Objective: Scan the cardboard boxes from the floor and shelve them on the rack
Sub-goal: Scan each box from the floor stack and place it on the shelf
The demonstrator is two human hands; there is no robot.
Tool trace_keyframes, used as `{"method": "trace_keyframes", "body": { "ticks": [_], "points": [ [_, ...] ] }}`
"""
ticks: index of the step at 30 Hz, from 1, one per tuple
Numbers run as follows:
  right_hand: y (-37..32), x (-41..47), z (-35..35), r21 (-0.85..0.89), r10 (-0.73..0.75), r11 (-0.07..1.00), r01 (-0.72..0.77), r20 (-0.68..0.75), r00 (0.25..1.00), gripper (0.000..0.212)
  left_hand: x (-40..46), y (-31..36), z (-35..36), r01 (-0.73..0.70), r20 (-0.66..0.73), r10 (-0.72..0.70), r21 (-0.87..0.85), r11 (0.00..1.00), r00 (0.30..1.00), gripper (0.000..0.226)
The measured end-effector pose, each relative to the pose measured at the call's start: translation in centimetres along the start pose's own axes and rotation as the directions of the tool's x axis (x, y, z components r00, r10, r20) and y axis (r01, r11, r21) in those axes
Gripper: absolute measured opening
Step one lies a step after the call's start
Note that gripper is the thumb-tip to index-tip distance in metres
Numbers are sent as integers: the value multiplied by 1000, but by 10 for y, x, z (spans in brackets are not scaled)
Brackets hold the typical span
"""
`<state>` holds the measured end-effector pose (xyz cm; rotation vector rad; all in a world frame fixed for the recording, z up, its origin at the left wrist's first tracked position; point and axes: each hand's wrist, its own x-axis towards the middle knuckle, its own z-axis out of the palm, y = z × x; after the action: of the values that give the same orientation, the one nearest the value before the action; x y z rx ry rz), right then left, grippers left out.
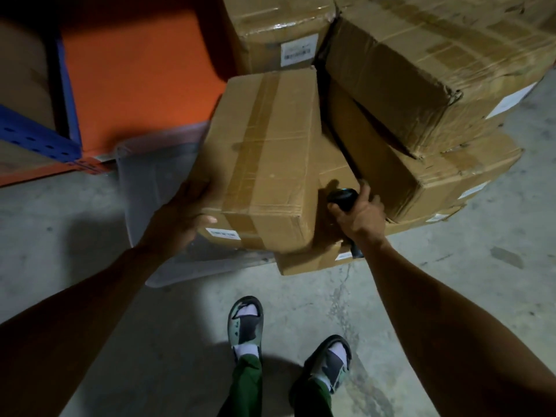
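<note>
A taped cardboard box (264, 155) is raised above the floor, its near end bearing a white barcode label (224, 233). My left hand (180, 216) grips the box's near left corner, thumb on the end face. My right hand (358, 210) sits by the box's right side, closed around a black handheld scanner (343, 197). The rack (69, 152), with blue posts and orange shelf surfaces, stands at the left.
Several more cardboard boxes (427, 73) are piled on the floor behind and to the right, some with white labels. A clear plastic sheet (150, 176) lies under the held box. My feet in sandals (245, 325) stand on bare concrete floor.
</note>
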<state>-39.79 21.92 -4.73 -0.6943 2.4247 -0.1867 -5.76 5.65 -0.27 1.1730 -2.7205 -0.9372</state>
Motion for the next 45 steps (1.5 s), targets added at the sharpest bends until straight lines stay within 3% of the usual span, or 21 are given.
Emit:
{"method": "trace_keyframes", "body": {
  "ticks": [2, 3, 6, 10, 17, 22, 28, 35, 45],
  "points": [
    [-10, -22, -3, 131, -80, 986, 105, -185, 979, 86, 0, -6, 5, -146, -38, 148, 60, 987, 988, 39],
    [-20, -36, -4, 258, -105, 950, 174, -260, 960, 83, -1, -8, 6, -158, -44, 159, 27, 987, 986, 38],
    [-57, -77, 2, 551, -130, 794, 258, -260, 957, 73, 1, -11, 9, 20, -53, -30, -177, 984, 998, 58],
    [-95, -97, 22, 630, -178, 742, 228, -143, 974, 79, 5, -9, 12, 295, -17, -338, -446, 845, 941, 81],
    [-84, -79, 36, 648, -197, 702, 296, -222, 955, 67, 16, -7, 26, 196, -55, -350, -743, 640, 935, 87],
    [-86, -71, 46, 695, -175, 640, 326, -282, 943, 61, 36, -6, 36, 133, -132, -448, -849, 512, 884, 58],
    [-98, -63, 26, 745, -128, 596, 301, -282, 951, 54, 48, 4, 27, 111, -150, -466, -867, 486, 872, 49],
    [-132, -100, -50, 782, -93, 546, 302, -302, 949, 38, 40, 51, -54, 91, -129, -432, -887, 453, 893, 45],
    [-131, -252, -204, 785, -79, 499, 367, -381, 921, 39, -52, 200, -198, -12, -258, -340, -811, 585, 904, 52]
  ]
}}
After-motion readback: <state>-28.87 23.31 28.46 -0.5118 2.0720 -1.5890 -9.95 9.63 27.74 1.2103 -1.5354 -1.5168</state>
